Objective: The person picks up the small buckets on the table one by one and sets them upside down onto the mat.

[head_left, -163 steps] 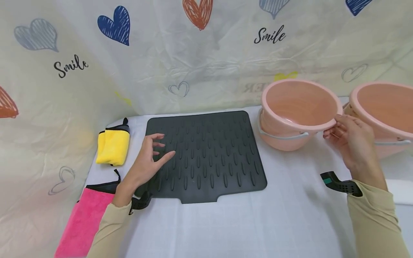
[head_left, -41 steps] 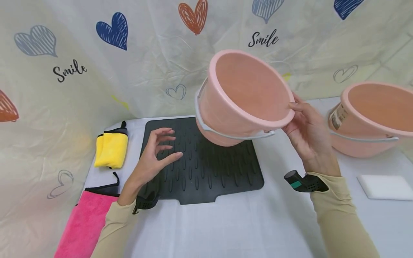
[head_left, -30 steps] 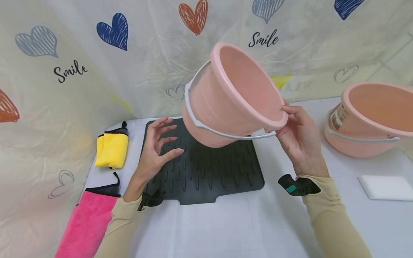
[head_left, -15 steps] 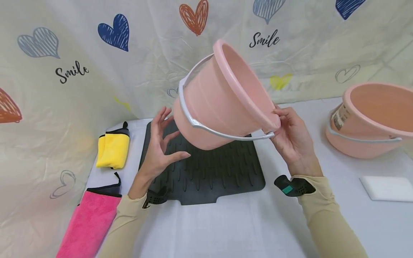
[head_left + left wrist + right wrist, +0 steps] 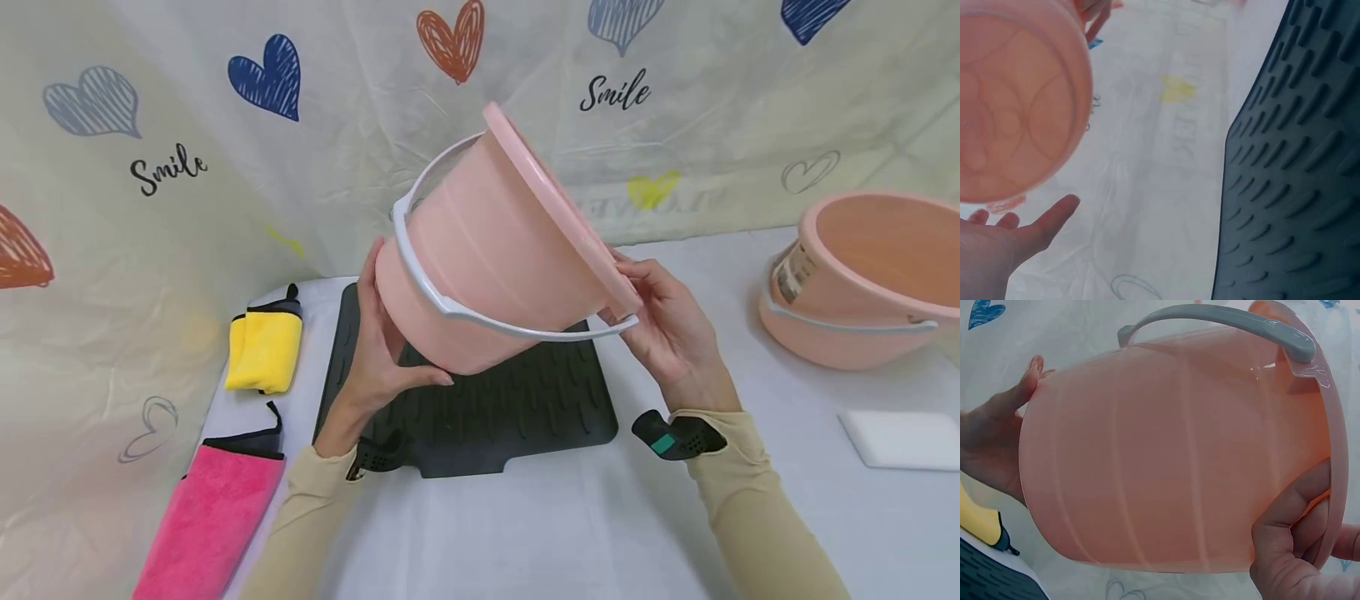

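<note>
A pink bucket (image 5: 487,258) is held tilted above a dark grey ribbed mat (image 5: 517,408), its mouth facing right and away. My right hand (image 5: 675,337) pinches its rim, thumb and fingers on either side of the edge, as the right wrist view also shows. At the other end, my left hand (image 5: 375,354) is spread at the bucket's base, with the fingers long and the thumb stretched out below. The left wrist view looks at the round underside (image 5: 1016,119) of the bucket. A pale grey handle (image 5: 431,292) hangs across the bucket's near side.
A second pink bucket (image 5: 862,308) with a label stands at the right, behind a white block (image 5: 900,440). On the left lie a folded yellow cloth (image 5: 266,350) and a pink cloth (image 5: 213,521). A printed curtain (image 5: 352,142) hangs behind the table.
The right hand lifted the bucket off the table, brought it left over the mat and tilted it further. The left hand moved in from beside it to the bucket's base.
</note>
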The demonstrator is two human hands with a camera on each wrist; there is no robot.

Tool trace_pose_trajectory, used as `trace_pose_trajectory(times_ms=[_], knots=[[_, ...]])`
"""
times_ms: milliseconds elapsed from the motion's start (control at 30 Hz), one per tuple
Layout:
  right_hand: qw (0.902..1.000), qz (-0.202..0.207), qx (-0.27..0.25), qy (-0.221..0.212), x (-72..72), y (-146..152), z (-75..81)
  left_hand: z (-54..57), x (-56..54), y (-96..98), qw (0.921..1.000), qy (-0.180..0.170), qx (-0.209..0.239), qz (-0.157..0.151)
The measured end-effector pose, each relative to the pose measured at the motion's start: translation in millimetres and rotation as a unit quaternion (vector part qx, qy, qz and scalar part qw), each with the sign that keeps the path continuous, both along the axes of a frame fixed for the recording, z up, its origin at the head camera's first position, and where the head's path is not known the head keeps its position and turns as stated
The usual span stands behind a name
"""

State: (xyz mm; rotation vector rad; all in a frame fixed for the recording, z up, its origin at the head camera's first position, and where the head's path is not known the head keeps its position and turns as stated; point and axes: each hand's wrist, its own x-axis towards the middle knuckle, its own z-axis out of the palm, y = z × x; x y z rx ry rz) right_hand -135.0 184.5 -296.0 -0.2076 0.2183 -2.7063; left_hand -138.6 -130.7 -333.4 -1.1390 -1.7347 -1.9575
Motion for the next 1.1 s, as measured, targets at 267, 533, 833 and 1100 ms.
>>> trace_pose_trajectory(times_ms=[267,533,833,1100], knots=[[0.999,0.041,-0.014,-0.006,-0.9,-1,-5.3,-4.2,0.5,8.5,0.9996,0.014,0.02,0.011],[0.9987,0.049,0.003,0.014,-2.5,-8,-7.3,-3.9,0.5,10.8,0.9952,0.061,0.039,0.066],[0.997,0.063,0.025,0.036,-2.0,-9,-5.4,-8.5,3.8,9.4,0.9958,0.035,0.071,0.047],[0.9893,0.104,0.071,0.074,-3.0,-10,-2.2,-9.3,4.2,-3.5,0.9971,-0.005,0.067,0.038]])
